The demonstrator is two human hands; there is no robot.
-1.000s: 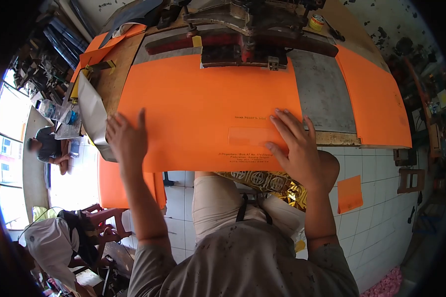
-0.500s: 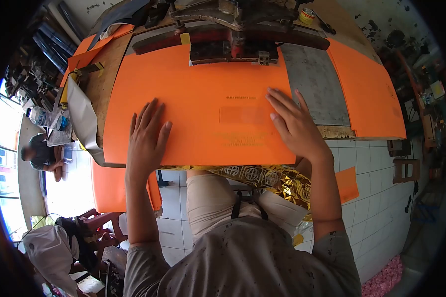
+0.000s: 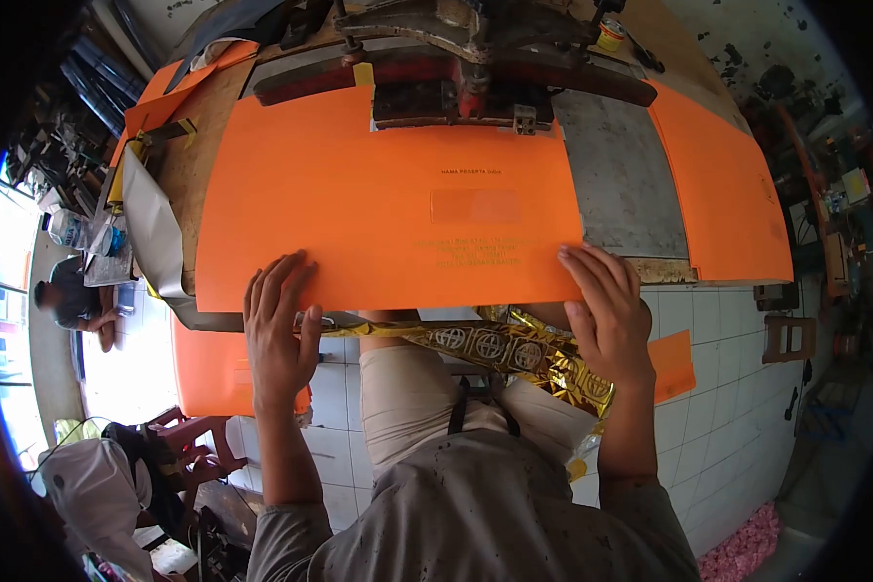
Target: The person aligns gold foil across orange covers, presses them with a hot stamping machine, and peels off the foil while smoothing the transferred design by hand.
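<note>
A large orange card sheet [image 3: 339,204] with gold lettering and a small rectangular window lies on the work surface, its far edge under the press head [image 3: 417,105]. My left hand [image 3: 283,325] is at the sheet's near left edge, fingers spread, fingertips on the card and thumb beside the edge. At the near right corner, my right hand [image 3: 606,315] rests its fingertips on the card, thumb apart. Both hands are open. Below the near edge hangs a crumpled gold foil strip [image 3: 485,349] with cut-out patterns, above my lap.
A grey metal plate [image 3: 630,184] shows right of the sheet, with more orange sheets [image 3: 727,194] beyond it. Another orange stack [image 3: 209,373] sits lower left. A yellow tin [image 3: 611,36] stands at the back. Another person [image 3: 78,301] sits far left.
The orange sheet has slid a little away from me, towards the press. Both hands have drawn back from the middle of the sheet to its near edge.
</note>
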